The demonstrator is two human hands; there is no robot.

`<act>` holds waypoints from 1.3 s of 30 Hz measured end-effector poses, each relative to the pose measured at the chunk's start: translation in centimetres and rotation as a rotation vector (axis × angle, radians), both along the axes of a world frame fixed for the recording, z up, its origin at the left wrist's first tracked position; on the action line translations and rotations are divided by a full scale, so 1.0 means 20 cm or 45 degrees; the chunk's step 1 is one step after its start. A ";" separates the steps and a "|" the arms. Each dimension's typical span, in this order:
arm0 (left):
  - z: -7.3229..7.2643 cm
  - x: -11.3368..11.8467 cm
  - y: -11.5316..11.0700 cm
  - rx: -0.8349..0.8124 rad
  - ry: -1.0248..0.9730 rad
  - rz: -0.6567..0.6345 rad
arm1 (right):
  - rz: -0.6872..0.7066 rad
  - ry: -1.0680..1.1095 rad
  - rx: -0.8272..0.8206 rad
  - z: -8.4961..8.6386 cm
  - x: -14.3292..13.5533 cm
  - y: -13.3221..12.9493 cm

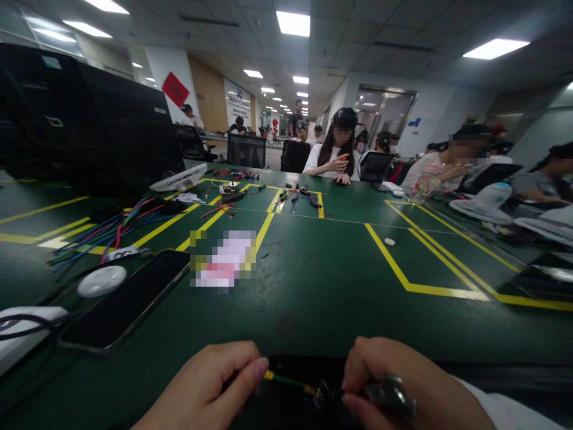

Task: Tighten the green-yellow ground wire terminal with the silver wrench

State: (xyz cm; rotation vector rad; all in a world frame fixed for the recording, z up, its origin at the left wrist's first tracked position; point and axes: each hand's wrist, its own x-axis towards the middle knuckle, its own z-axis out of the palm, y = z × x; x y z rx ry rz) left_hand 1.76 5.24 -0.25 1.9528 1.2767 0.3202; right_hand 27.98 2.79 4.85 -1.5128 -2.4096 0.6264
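Observation:
At the bottom edge, my left hand (210,388) pinches one end of a thin green wire (289,380) with yellow ends between thumb and forefinger. My right hand (403,388) is closed around a dark metal tool (385,394), apparently pliers or strippers, whose jaws meet the wire's other end. Both hands hover just above the near edge of the green table (322,280). A black object lies under the hands and is partly hidden.
A black phone (125,307) and a white round disc (102,280) lie at the left, with a bundle of coloured wires (102,233) behind. More wires (295,196) lie mid-table. Yellow tape lines (403,278) mark zones. Other people sit at the far side and right.

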 end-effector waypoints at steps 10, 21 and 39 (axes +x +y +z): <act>-0.01 0.00 0.00 0.017 0.026 0.006 | 0.574 0.080 -0.057 0.13 0.01 0.14; -0.01 0.01 0.00 0.022 0.089 -0.003 | 0.059 0.208 0.024 0.04 0.05 -0.02; 0.00 0.03 -0.02 0.003 0.079 0.059 | 0.189 0.050 0.048 0.01 0.01 0.02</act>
